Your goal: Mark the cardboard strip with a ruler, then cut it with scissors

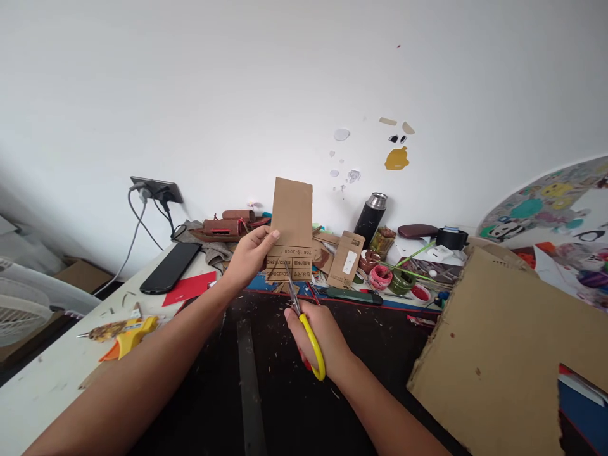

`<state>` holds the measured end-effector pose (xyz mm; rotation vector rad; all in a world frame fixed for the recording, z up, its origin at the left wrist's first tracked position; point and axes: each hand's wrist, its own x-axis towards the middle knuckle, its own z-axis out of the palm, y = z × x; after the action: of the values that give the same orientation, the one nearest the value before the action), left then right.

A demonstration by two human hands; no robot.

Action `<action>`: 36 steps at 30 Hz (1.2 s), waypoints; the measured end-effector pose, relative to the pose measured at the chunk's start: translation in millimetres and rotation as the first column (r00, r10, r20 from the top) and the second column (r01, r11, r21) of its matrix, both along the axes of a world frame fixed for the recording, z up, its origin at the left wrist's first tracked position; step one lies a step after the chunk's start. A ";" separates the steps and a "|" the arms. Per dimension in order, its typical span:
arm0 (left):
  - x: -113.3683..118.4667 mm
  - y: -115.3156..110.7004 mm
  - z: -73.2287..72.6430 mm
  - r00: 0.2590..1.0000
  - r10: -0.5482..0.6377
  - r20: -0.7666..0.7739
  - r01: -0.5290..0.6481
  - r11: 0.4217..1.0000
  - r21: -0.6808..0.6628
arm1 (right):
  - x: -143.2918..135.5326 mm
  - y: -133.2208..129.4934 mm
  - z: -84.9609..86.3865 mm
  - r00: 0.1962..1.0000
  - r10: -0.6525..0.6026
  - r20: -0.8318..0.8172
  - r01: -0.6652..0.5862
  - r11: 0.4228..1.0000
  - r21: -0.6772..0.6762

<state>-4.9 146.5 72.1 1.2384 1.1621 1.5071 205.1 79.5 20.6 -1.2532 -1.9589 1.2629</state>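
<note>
From the left we list a white fan; a yellow glue gun on the pale tabletop; a black phone, lying flat; a red paper beside it; and a brown model boat close to the wall. Next comes our left hand, pinching the left edge of a cardboard piece, thumb on its face, the fingers behind partly hidden. The piece stands raised above the far edge of the dark mat, printed lines at its lower end; below, to the left of centre, lies a metal ruler. Scissors, yellow and red in the handles, point upward at that printed end — whether the blades bite or merely overlap it, we cannot tell. Our right hand grasps their handles. For a clean cut we judge it best to hold the card square to the blades, feed it deep toward the pivot, take long even strokes — and keep the left thumb clear of the blade line. Farther right: a green cutter knife, a black flask, a pink paint pot and a large cardboard sheet.
</note>
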 end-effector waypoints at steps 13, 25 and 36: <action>0.8 -1.0 9.6 0.998 0.039 -0.057 -0.035 0.997 0.074 | 3.4 1.4 9.7 0.977 0.123 -0.176 -0.148 0.980 -0.135; 0.4 -3.3 14.4 0.995 0.069 -0.078 -0.062 0.994 0.088 | 9.4 3.2 26.1 0.987 0.136 -0.083 -0.147 0.978 -0.148; 5.0 -10.6 23.8 0.989 0.079 -0.125 -0.057 0.984 0.168 | 6.7 0.8 9.7 0.984 0.096 -0.150 -0.122 0.978 -0.170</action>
<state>0.0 136.0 95.9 1.4404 1.1949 1.6188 211.7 80.3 30.3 -1.1170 -1.8690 1.5682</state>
